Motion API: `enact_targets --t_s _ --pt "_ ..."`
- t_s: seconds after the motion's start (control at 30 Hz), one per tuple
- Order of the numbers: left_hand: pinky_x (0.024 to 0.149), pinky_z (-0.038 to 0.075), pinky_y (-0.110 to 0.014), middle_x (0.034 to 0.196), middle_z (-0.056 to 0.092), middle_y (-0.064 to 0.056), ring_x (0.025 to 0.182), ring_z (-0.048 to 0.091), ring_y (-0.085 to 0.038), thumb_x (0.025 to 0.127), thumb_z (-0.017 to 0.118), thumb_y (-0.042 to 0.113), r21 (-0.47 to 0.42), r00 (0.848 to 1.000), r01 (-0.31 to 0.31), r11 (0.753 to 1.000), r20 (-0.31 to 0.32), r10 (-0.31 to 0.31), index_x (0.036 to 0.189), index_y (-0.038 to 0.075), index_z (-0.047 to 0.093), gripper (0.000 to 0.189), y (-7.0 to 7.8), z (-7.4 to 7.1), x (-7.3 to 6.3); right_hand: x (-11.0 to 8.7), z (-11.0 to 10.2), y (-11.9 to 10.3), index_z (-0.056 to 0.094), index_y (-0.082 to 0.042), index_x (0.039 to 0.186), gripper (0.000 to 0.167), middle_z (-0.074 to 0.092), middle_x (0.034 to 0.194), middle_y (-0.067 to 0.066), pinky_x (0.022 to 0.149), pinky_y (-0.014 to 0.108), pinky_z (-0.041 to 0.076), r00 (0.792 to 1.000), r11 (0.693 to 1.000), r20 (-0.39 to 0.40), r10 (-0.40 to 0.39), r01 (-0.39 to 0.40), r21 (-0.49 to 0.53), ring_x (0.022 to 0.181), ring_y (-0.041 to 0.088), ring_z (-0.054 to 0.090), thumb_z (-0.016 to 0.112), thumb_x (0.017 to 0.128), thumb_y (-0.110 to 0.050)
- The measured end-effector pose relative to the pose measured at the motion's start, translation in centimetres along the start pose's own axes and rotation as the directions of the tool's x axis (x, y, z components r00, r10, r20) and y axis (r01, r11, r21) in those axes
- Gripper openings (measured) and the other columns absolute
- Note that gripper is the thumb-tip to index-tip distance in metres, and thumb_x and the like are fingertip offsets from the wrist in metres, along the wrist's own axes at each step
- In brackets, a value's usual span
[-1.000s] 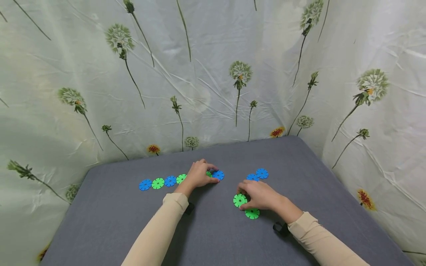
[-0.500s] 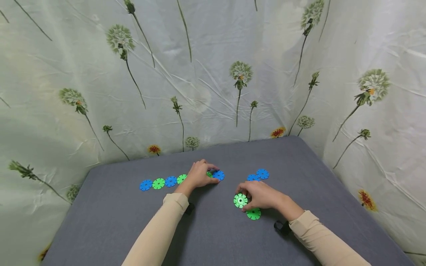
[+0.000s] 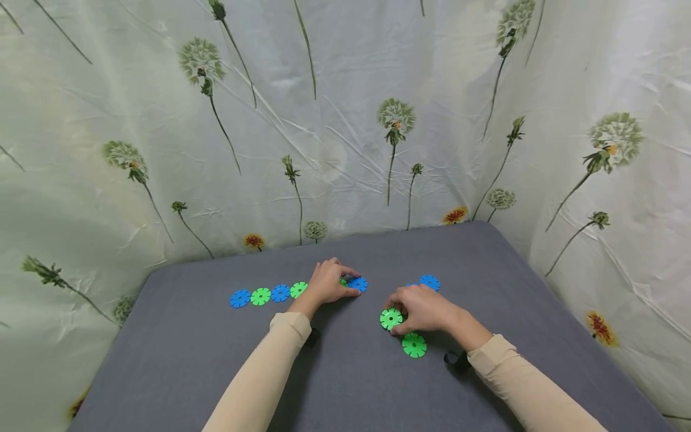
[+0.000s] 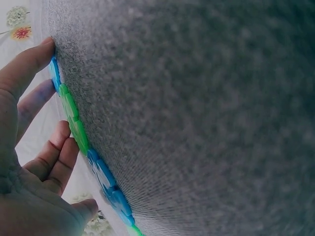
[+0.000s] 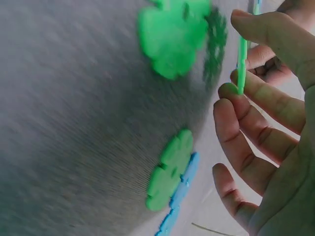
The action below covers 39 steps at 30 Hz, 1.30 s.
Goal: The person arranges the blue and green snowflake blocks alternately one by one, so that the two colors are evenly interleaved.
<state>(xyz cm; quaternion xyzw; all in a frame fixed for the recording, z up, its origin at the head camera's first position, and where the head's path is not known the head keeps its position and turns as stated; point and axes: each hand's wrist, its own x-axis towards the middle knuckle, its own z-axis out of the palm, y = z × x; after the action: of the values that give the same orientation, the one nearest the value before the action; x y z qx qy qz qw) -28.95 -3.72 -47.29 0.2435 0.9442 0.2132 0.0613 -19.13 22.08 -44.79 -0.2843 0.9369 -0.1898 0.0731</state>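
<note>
Right hand point(image 3: 426, 309): we see thumb and fingertips pinching a green disc point(image 3: 390, 323), left of the palm. A loose green disc point(image 3: 414, 346) lies nearer us; blue discs point(image 3: 430, 282) beyond. Left hand point(image 3: 326, 283): thumb and forefinger part-spread at an end blue disc point(image 3: 358, 285); whether gripping, we cannot tell. Alternating row point(image 3: 261, 296) extends leftward.

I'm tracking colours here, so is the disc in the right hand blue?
No, the head view shows the right hand holding a green disc.
</note>
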Motion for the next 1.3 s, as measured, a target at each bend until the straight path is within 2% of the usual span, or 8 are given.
enact_targets --t_s 0.13,0.3,0.43,0.6,0.93,1.3 --pt "0.13 0.023 -0.069 0.123 0.064 -0.008 0.122 0.058 -0.03 0.09 0.089 0.042 0.004 1.0 0.001 1.0 0.011 -0.001 0.129 0.029 0.081 0.042 0.0 -0.1 0.1 0.8 -0.9 0.3 0.08 -0.019 0.116 0.039 0.067 0.093 -0.01 0.07 0.023 0.051 0.999 1.0 -0.04 0.004 -0.005 -0.027 0.078 0.0 0.058 0.093 0.085 -0.039" --pt "0.13 0.024 -0.067 0.123 0.063 -0.008 0.123 0.057 -0.03 0.09 0.088 0.043 0.018 1.0 0.006 1.0 0.022 -0.006 0.13 0.031 0.08 0.042 0.0 -0.2 0.1 2.2 -1.8 0.9 0.08 -0.019 0.118 0.041 0.069 0.096 -0.009 0.073 0.026 0.053 0.997 0.996 -0.053 0.053 -0.057 -0.071 0.082 0.003 0.062 0.092 0.086 -0.042" --pt "0.13 0.024 -0.067 0.123 0.063 -0.008 0.124 0.057 -0.029 0.091 0.088 0.043 0.023 1.0 0.002 1.0 0.027 -0.003 0.13 0.032 0.08 0.042 0.1 -0.1 0.2 3.2 -2.3 1.5 0.08 -0.019 0.121 0.042 0.071 0.099 -0.007 0.077 0.032 0.055 0.993 0.992 -0.056 0.106 -0.109 -0.062 0.085 0.006 0.064 0.091 0.087 -0.042" --pt "0.13 0.024 -0.068 0.124 0.064 -0.008 0.124 0.058 -0.03 0.09 0.088 0.044 0.024 1.0 0.003 1.0 0.029 -0.004 0.13 0.031 0.08 0.042 0.2 -0.2 0.2 4.6 -2.6 2.1 0.079 -0.018 0.123 0.044 0.072 0.102 -0.003 0.079 0.036 0.056 0.989 0.988 -0.06 0.135 -0.139 -0.062 0.089 0.011 0.067 0.09 0.088 -0.043" --pt "0.13 0.025 -0.066 0.123 0.064 -0.008 0.121 0.058 -0.029 0.091 0.088 0.044 0.022 1.0 0.012 1.0 0.022 -0.013 0.129 0.033 0.08 0.041 0.1 -0.3 0.3 7.2 -2.9 2.4 0.078 -0.017 0.125 0.044 0.075 0.109 0.0 0.088 0.045 0.058 0.983 0.981 -0.005 0.182 -0.182 -0.071 0.098 0.017 0.07 0.087 0.09 -0.044" --pt "0.13 0.025 -0.066 0.12 0.063 -0.007 0.118 0.058 -0.027 0.091 0.087 0.044 0.017 0.999 0.013 1.0 0.032 -0.013 0.129 0.033 0.08 0.041 0.2 -0.4 0.2 8.7 -2.3 2.4 0.079 -0.015 0.124 0.044 0.076 0.11 0.001 0.092 0.05 0.058 0.984 0.982 0.029 0.175 -0.172 -0.075 0.099 0.019 0.07 0.089 0.09 -0.042"
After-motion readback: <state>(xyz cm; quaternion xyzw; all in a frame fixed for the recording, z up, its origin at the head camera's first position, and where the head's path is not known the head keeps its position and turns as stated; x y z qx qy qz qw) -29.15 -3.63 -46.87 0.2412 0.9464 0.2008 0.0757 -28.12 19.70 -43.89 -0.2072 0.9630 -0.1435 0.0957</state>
